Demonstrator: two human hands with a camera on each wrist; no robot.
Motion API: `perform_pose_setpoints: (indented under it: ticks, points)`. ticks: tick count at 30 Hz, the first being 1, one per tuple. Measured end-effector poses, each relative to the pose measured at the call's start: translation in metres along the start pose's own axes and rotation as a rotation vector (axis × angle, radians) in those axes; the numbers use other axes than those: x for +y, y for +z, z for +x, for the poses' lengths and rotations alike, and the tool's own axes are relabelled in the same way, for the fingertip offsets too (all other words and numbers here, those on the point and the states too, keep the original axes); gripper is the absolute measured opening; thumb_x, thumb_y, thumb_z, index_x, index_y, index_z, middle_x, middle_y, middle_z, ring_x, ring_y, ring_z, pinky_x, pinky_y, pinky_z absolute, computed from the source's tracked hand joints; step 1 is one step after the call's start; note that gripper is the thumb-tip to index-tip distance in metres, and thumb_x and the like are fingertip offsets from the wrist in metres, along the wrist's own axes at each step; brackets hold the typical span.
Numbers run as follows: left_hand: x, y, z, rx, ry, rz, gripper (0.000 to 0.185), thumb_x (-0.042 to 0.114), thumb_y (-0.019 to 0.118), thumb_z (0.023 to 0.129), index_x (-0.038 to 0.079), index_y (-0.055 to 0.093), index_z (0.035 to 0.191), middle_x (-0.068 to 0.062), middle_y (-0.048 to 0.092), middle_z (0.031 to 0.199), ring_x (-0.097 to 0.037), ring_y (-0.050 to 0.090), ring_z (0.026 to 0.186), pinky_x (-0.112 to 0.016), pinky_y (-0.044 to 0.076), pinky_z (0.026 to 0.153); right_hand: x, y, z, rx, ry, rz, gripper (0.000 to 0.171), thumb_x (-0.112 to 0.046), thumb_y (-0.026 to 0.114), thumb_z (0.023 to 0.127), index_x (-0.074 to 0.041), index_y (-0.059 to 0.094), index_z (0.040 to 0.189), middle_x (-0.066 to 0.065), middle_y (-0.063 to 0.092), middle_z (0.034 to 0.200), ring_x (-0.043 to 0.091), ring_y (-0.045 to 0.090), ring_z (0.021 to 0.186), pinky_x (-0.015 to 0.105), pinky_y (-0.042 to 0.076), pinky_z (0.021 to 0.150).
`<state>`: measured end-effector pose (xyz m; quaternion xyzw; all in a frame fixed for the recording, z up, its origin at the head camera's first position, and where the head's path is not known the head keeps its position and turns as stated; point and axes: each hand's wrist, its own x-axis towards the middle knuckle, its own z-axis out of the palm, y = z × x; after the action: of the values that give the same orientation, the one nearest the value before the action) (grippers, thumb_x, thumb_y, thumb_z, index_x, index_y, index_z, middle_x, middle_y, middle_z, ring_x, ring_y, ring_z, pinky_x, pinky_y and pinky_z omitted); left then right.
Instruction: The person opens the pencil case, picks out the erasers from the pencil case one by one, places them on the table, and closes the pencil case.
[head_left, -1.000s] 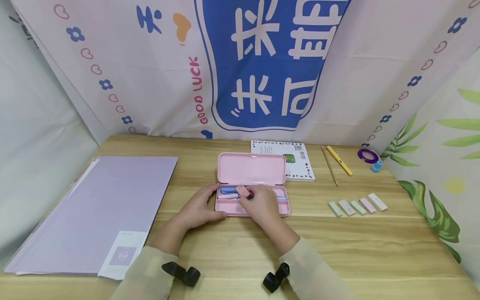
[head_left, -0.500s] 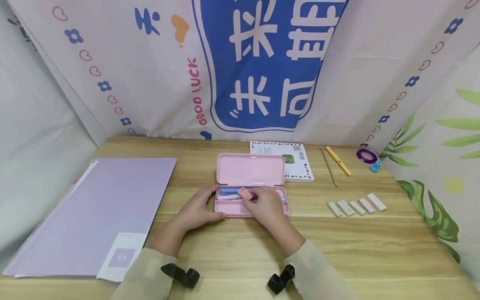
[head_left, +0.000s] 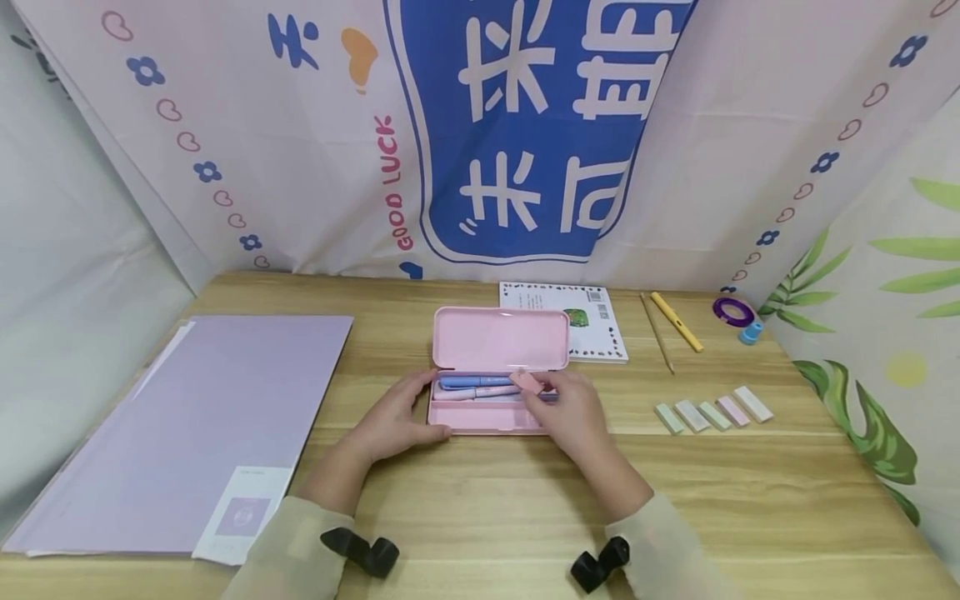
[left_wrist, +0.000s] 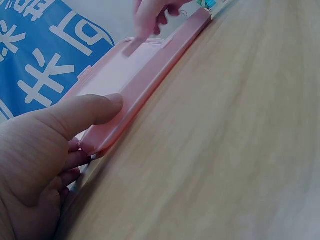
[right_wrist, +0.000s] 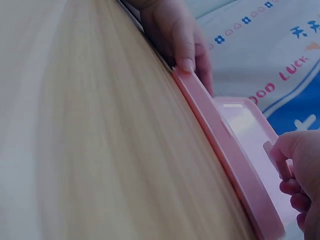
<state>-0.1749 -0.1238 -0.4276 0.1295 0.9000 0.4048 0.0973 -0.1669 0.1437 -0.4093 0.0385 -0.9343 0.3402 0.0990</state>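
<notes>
A pink pencil case lies on the wooden table with its lid raised at the back. My left hand holds the case's left end, the thumb at the near corner and the fingers round the far side. In the left wrist view that thumb presses on the front wall. My right hand pinches a small pink eraser between thumb and fingers, over the right half of the case. A blue pen and a pale pink pen lie in the back compartment; the case's right end is hidden behind the right hand.
Several block erasers stand in a row to the right. Behind them lie a pencil, a yellow pen, a purple tape roll and a blue sharpener-like piece. A white booklet sits behind the lid; a lilac folder covers the left.
My right hand has moved to the right with the eraser, from the middle of the case toward its right end, uncovering more of the pens. The left hand has stayed in place.
</notes>
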Motion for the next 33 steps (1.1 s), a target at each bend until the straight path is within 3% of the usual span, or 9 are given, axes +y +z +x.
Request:
perform_pose_setpoints:
  ticks: [8,18,33]
  points:
    - [0.003,-0.002,0.0,0.0,-0.004,0.005,0.098,0.04,0.082,0.075,0.006,0.033,0.152,-0.023,0.031,0.157,-0.042,0.028,0.146,-0.057,0.026,0.119,0.041,-0.038,-0.011,0.024,0.101,-0.031,0.04,-0.032,0.071,0.087,-0.007,0.07,0.119,0.012,0.069,0.108,0.028,0.057,0.104,0.044,0.046,0.091]
    - [0.003,-0.001,0.0,-0.005,-0.006,0.004,0.097,0.04,0.082,0.075,0.007,0.033,0.153,-0.023,0.03,0.157,-0.042,0.027,0.146,-0.057,0.025,0.119,0.089,-0.08,-0.035,0.064,0.188,-0.181,0.042,-0.028,0.066,0.089,0.002,0.068,0.117,0.024,0.068,0.112,0.038,0.06,0.106,0.053,0.045,0.094]
    - [0.003,0.0,0.0,-0.007,-0.019,0.012,0.096,0.038,0.082,0.075,0.009,0.033,0.152,-0.025,0.028,0.158,-0.043,0.025,0.147,-0.059,0.025,0.119,0.102,-0.087,-0.047,0.019,0.175,-0.298,0.037,-0.028,0.07,0.087,0.003,0.072,0.108,0.02,0.071,0.1,0.037,0.06,0.097,0.052,0.045,0.087]
